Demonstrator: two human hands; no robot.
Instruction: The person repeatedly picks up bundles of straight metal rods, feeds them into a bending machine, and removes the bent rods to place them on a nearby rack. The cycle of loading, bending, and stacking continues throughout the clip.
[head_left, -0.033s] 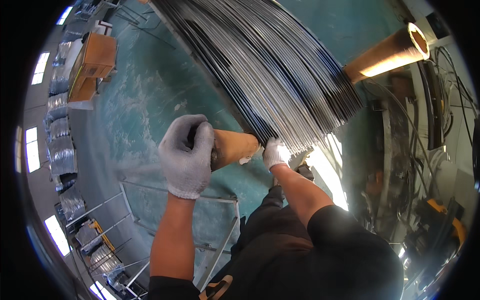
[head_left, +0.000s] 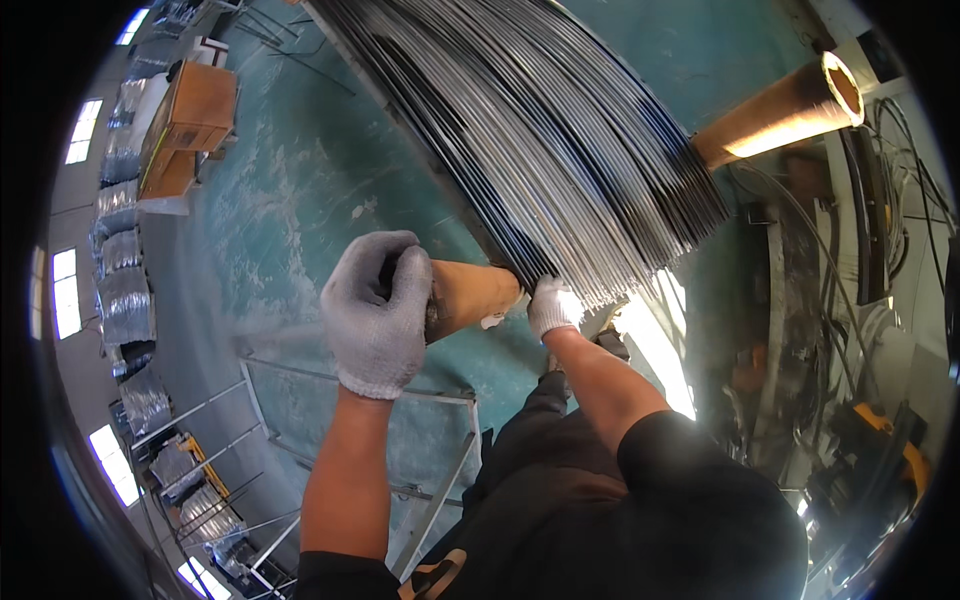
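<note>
Barely shifted since the earlier frame: slight common drift rightward in view of metallic rods [head_left: 540, 130], left hand [head_left: 375, 325] and right hand [head_left: 553, 307], with relative positions unchanged. Observed on the left hand: grey knit glove, fingers curled toward the thumb around a dark hollow. Cannot tell whether gripping anything. Located behind that glove and partly covered by it: brown tube [head_left: 472, 298], beside the near left corner of the rods. Cannot confirm contact between glove and tube. Observed on the right hand: pale glove, brightly lit, fingers bent in against the rod ends at that same corner. Cannot judge closure, with fingertips partly hidden. Lying lengthwise, closely packed side by side from top left toward right of centre: the rods, near ends uneven. Noted at their right-hand corner: open-ended tube [head_left: 770, 115], lit along one side. Recorded elsewhere: green floor [head_left: 290, 210], cardboard box [head_left: 203, 105] at upper left, metal frame [head_left: 437, 505] near the left forearm.
</note>
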